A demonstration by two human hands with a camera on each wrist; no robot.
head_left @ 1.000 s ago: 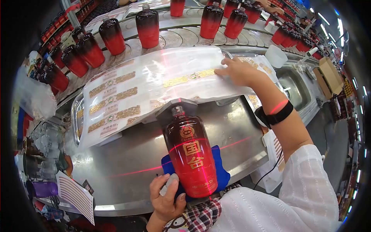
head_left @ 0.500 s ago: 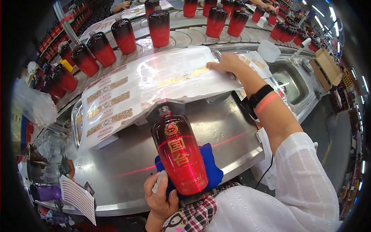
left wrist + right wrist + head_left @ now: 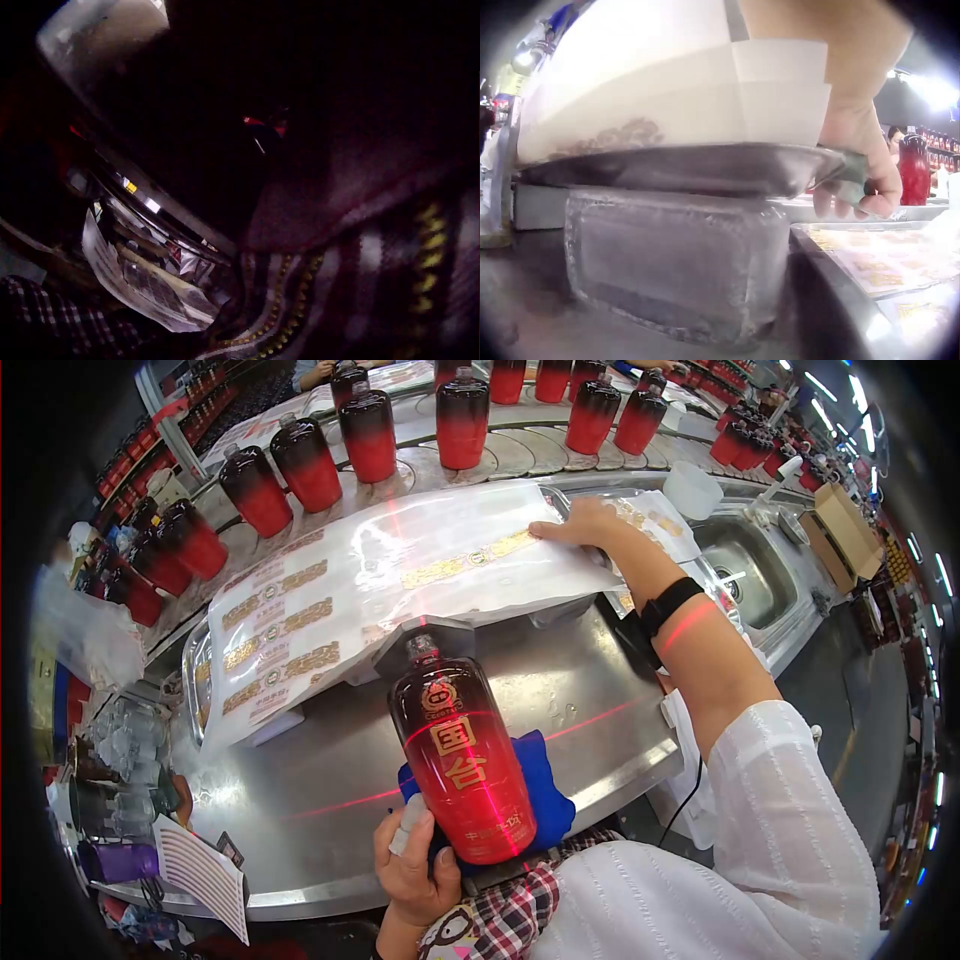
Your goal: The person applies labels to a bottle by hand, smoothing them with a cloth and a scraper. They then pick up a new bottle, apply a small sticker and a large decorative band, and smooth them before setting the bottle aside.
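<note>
A red-and-black bottle [image 3: 462, 755] with gold lettering lies tilted, its neck in a dark grey rest [image 3: 425, 630] and its lower end over a blue cloth [image 3: 545, 775]. Beside its lower left side is my left hand [image 3: 415, 875], fingers loosely bent and one fingertip wrapped in a pale cover. My right hand [image 3: 595, 525] reaches to a plastic-covered label sheet [image 3: 370, 530], where it pinches the right end of a gold label [image 3: 465, 560]. A green cover [image 3: 853, 180] shows on one of its fingers in the right wrist view. The left wrist view is mostly dark.
Red-and-black bottles [image 3: 463, 420] stand along a curved conveyor [image 3: 515, 450] behind the sheet. A sink [image 3: 745, 575] and cardboard box [image 3: 845, 540] are at the right. A striped sheet [image 3: 205, 880] hangs over the steel table's [image 3: 330, 815] left front edge. Under the tray is a clear block-like container [image 3: 675, 262].
My right fingers have drawn in from a spread pose onto the gold label's end. The head view has shifted slightly, and the conveyor bottles have moved to the right. My left hand stays beside the bottle.
</note>
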